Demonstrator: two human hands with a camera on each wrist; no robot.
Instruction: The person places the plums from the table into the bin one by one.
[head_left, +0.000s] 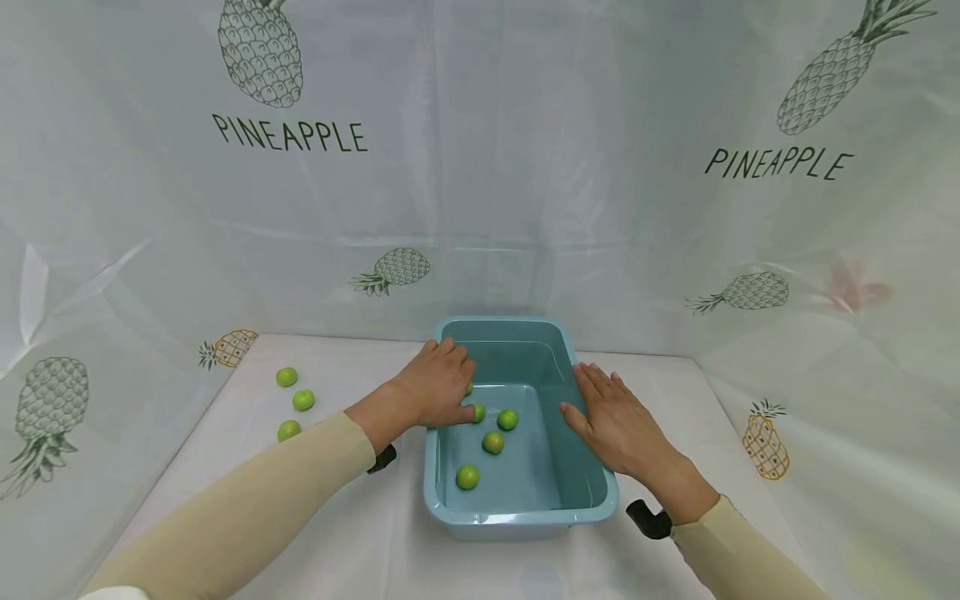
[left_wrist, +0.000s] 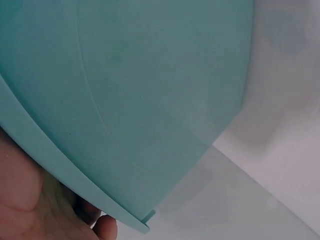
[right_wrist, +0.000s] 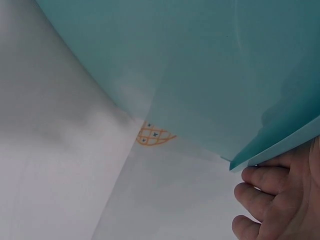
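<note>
In the head view a light blue plastic basin (head_left: 536, 475) stands upright on the white-covered table. Several small round green fruits (head_left: 492, 442) lie on its floor, most of them toward the left side. My left hand (head_left: 438, 387) is over the basin's left wall, its thumb reaching inward and its fingers loosely bent; no fruit shows in it. Part of one fruit is hidden behind that hand. Along the right rim rests my right hand (head_left: 618, 421), fingers straight. The right wrist view shows its fingertips (right_wrist: 247, 197) by the rim's outer edge.
Three more green fruits (head_left: 303, 400) lie on the table (head_left: 352, 517) left of the basin, beyond my left sleeve. A pale plastic sheet (head_left: 510, 183) printed with pineapples hangs behind the basin and down both sides.
</note>
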